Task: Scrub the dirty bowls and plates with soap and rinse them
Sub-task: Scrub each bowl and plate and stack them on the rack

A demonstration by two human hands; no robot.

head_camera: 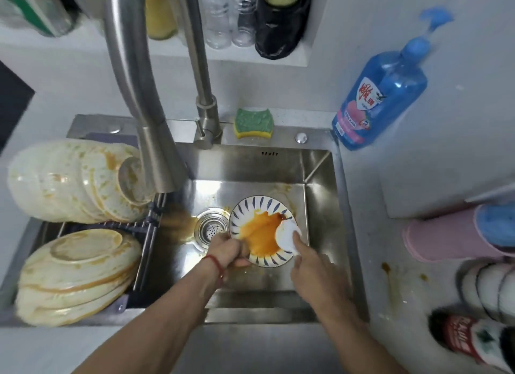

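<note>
A blue-patterned plate (pixel 250 209) smeared with orange sauce lies in the steel sink (pixel 320 178), just right of the drain (pixel 209 228). My left hand (pixel 227 252) grips the plate's near-left rim. My right hand (pixel 309 265) presses a white pad or cloth (pixel 287 234) onto the plate's right side. Two stacks of sauce-stained cream plates sit on a rack at the left: one tilted at the back (pixel 69 181), one lying upside down in front (pixel 75 276). A green-and-yellow sponge (pixel 253 122) rests on the sink's back ledge. A blue pump bottle of dish soap (pixel 381 94) stands at the back right.
The tall steel faucet (pixel 139 94) arches over the sink's left half. Bottles and jars line the shelf (pixel 231 16) behind. On the right counter lie pink and blue cloths (pixel 459 234), stacked bowls (pixel 487 290), sauce spills (pixel 390 278) and a red-labelled item (pixel 468 337).
</note>
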